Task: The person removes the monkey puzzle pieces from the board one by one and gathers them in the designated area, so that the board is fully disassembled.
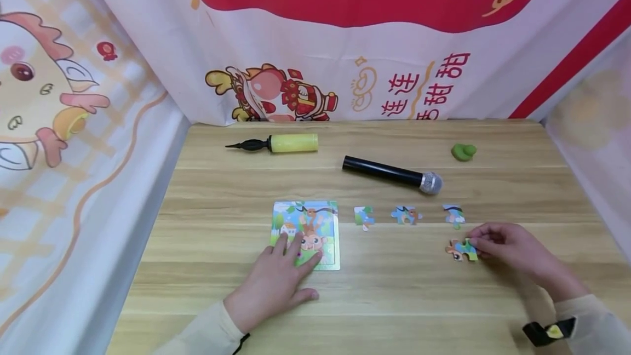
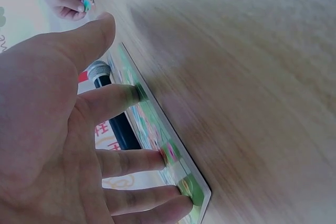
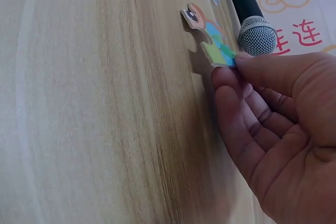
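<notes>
My left hand (image 1: 273, 278) rests with spread fingers on the lower part of a square jigsaw puzzle (image 1: 305, 218) showing a monkey. In the left wrist view, the fingertips touch the puzzle board (image 2: 181, 169) near its edge. Toward the right, my right hand (image 1: 512, 248) pinches a puzzle piece (image 1: 462, 250) between thumb and fingers; an eye and some green show on it. The right wrist view has this piece (image 3: 212, 38) tilted slightly off the wood. Three loose pieces lie in a row between puzzle and right hand: a left one (image 1: 363, 217), a middle one (image 1: 406, 215) and a right one (image 1: 453, 216).
Behind the pieces lies a black microphone (image 1: 389, 171) with a silver head. A yellow hand pump (image 1: 293, 143) is at the back left, and a small green object (image 1: 463, 152) at the back right. Printed cloth (image 1: 276, 43) hangs along the table's back edge and sides.
</notes>
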Motion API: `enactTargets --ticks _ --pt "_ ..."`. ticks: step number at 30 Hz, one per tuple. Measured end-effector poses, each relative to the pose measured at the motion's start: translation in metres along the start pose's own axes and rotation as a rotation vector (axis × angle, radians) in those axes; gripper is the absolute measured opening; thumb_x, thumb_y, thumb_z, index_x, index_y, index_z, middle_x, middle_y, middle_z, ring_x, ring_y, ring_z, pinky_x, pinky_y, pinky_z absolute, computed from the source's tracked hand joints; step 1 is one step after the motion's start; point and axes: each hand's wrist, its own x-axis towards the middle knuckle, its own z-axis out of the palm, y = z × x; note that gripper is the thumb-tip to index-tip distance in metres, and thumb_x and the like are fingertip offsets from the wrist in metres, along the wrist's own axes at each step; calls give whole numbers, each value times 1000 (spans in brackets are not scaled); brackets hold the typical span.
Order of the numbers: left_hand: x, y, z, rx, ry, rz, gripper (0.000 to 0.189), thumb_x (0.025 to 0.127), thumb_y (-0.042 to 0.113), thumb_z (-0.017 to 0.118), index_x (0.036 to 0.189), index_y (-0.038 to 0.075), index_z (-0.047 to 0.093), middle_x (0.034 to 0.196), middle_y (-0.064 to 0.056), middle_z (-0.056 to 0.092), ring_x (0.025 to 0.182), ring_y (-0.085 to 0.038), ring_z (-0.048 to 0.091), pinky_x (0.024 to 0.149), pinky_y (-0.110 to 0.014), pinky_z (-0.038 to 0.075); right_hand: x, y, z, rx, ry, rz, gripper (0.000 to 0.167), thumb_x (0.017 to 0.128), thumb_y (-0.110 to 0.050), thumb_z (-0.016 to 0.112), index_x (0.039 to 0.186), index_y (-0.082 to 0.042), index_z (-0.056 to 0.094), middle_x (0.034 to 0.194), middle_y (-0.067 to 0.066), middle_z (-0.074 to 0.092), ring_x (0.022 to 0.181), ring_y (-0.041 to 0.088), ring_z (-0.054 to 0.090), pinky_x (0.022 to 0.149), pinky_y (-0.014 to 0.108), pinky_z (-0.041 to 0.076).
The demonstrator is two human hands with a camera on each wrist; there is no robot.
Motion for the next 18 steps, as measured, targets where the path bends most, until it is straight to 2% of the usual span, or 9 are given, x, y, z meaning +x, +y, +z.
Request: enactTargets --ticks 9,18 --pt "0 0 0 27 7 11 76 91 76 48 152 31 50 149 -27 43 125 -51 48 80 -51 56 5 -5 -3 -146 3 25 29 99 -34 68 111 -7 71 93 3 68 82 18 60 66 28 52" --pt "0 0 0 23 -11 1 77 91 77 47 153 31 48 150 -27 43 126 -51 48 82 -52 56 7 -7 0 -191 26 -6 26 100 -32 67 109 -9 71 94 2 67 83 18 58 67 28 51"
